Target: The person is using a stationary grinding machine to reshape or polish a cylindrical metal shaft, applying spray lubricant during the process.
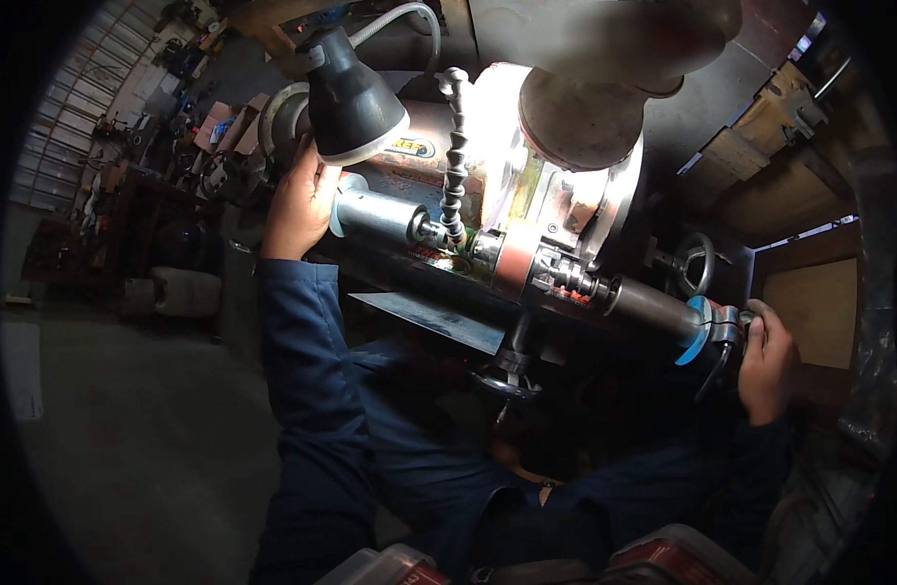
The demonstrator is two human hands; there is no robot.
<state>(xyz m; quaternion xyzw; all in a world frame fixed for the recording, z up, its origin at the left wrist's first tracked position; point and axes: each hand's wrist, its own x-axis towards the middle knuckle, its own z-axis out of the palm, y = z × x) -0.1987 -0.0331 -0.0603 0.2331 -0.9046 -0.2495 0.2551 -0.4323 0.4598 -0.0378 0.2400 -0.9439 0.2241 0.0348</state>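
Black and cone-shaped, one lamp (pixel 356 97) is hung over the left end of one machine (pixel 409 175), and to its right one ribbed hose (pixel 454 156) is pointed down toward the lit middle. Along the front edge of the machine, two steel cylinders are set roughly in line: a left cylinder (pixel 382 216) near the left end and a right cylinder (pixel 655 310) toward the right end. Between them, one narrow steel shaft (pixel 577 280) is seen, and one reddish-brown band (pixel 515 258) is placed midway. Two blue rings are counted, a left ring (pixel 343 205) and a right ring (pixel 699 336), one at the outer end of each cylinder; beyond the right ring, one metal clamp (pixel 727 324) is fitted.

Two hands are shown. The left hand (pixel 297 213) is raised beside the left ring, its fingertips partly hidden by the lamp; the right hand (pixel 768 366) is placed at the clamp, its fingers bent. Whether anything is gripped by either cannot be told. Below the front edge, one flat metal plate (pixel 439 322) and one lower handwheel (pixel 507 380) are seen; a second handwheel (pixel 710 263) is mounted behind the right cylinder
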